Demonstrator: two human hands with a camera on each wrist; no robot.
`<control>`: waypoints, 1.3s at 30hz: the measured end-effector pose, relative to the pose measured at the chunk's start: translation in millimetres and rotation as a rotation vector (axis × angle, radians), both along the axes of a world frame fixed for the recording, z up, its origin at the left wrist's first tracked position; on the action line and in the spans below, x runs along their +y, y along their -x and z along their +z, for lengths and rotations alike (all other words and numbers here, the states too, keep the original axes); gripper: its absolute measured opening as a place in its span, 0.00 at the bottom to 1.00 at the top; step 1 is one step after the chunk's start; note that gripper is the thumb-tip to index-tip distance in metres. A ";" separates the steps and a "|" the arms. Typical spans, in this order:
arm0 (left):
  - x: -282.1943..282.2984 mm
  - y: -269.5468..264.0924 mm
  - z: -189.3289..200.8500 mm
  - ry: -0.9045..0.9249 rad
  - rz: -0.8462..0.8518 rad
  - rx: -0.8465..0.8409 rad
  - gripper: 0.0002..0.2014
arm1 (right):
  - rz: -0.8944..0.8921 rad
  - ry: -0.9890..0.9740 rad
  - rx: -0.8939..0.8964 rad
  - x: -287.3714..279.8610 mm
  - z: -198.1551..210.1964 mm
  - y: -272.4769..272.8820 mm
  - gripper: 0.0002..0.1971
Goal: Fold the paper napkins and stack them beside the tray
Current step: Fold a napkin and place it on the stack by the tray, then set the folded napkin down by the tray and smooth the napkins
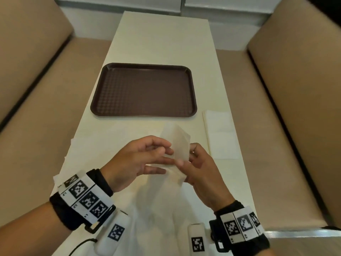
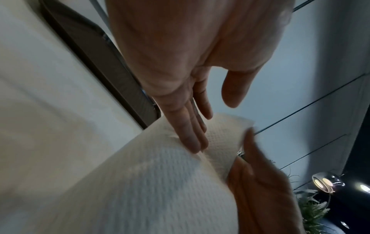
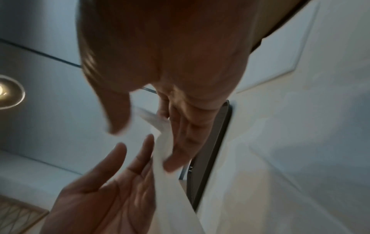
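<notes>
A white paper napkin point(image 1: 180, 143) is held up above the table, near the front edge of the dark brown tray point(image 1: 144, 114). My right hand point(image 1: 186, 154) pinches its right side, thumb in front and fingers behind. My left hand point(image 1: 166, 154) meets it from the left. In the left wrist view its straight fingers point(image 2: 192, 139) press on the napkin point(image 2: 160, 174) while the thumb stands clear. A folded napkin point(image 1: 219, 133) lies flat on the table to the right of the tray.
More loose white napkins lie on the cream table point(image 1: 162, 43), at the left point(image 1: 73, 146) and under my wrists point(image 1: 156, 204). Tan padded benches point(image 1: 36, 108) flank the table on both sides.
</notes>
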State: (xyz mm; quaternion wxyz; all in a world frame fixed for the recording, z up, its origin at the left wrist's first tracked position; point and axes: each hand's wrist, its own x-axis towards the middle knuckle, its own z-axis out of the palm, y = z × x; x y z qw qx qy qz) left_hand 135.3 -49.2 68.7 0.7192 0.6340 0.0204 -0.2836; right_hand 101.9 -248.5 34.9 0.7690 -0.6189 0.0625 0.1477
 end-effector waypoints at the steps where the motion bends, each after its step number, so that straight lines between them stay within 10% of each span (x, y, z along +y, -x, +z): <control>1: -5.9 -3.3 -1.1 -0.026 0.003 -0.031 0.13 | -0.031 0.063 -0.029 -3.6 -1.2 -0.4 0.20; 7: -39.6 -40.9 -9.3 -0.234 0.085 -0.131 0.29 | -0.115 0.250 -0.064 -37.5 -2.4 -12.4 0.19; 11: -68.7 -73.0 -16.0 -0.185 -0.111 -0.122 0.15 | -0.123 0.181 -0.022 -63.4 -5.3 -20.7 0.17; 17: -126.5 -122.1 -32.8 -0.141 0.033 -0.096 0.10 | -0.117 0.167 0.180 -100.1 -26.9 -16.1 0.12; 34: -197.5 -180.9 -78.7 -0.728 -0.273 -0.265 0.04 | -0.332 0.283 0.360 -156.5 -67.8 -39.8 0.05; 39: -203.4 -181.0 -82.2 -1.027 -0.294 -0.201 0.15 | -0.318 0.271 0.337 -157.5 -65.5 -42.6 0.07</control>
